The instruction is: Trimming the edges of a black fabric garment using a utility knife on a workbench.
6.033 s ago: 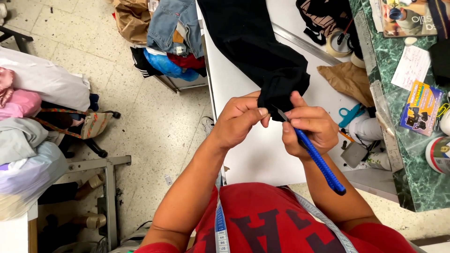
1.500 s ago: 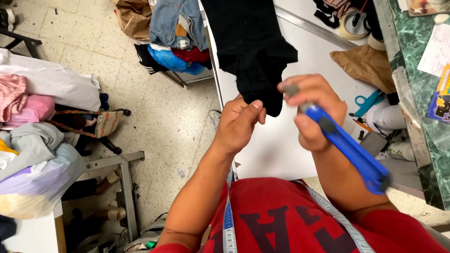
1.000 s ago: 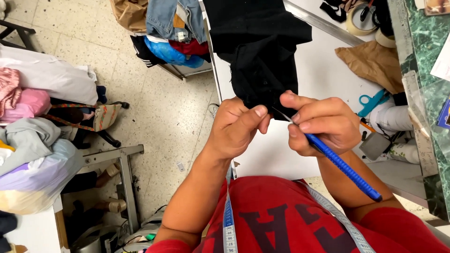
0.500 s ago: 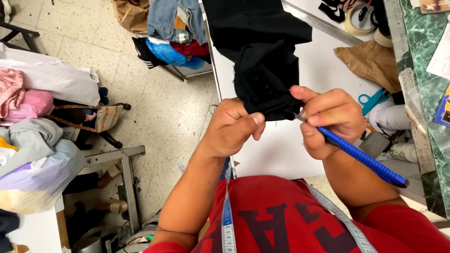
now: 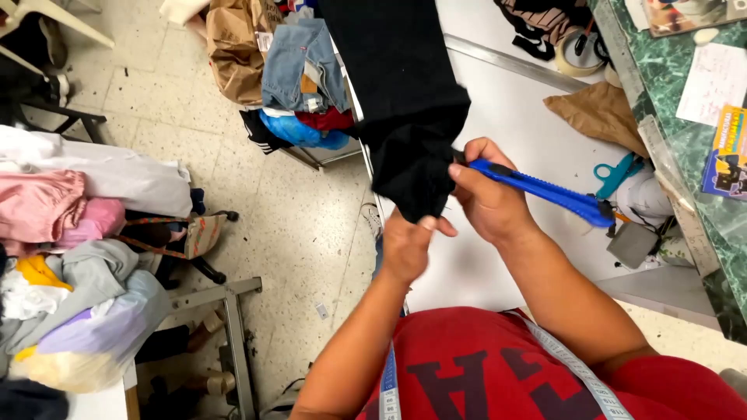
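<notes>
1. Gripping a blue utility knife (image 5: 545, 190), the right hand (image 5: 486, 198) is clamped around its handle, the tip touching the black garment (image 5: 405, 109).
2. Left hand (image 5: 408, 245) pinches the garment's lower edge from beneath.
3. Garment hangs off the white table (image 5: 506, 117), above both hands.

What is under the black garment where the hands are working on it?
Under the black garment lies the white table, bare beside it. The left hand pinches the lower edge; the right hand holds a blue utility knife against it. The blade tip and the tabletop beneath are hidden by the cloth.
</notes>
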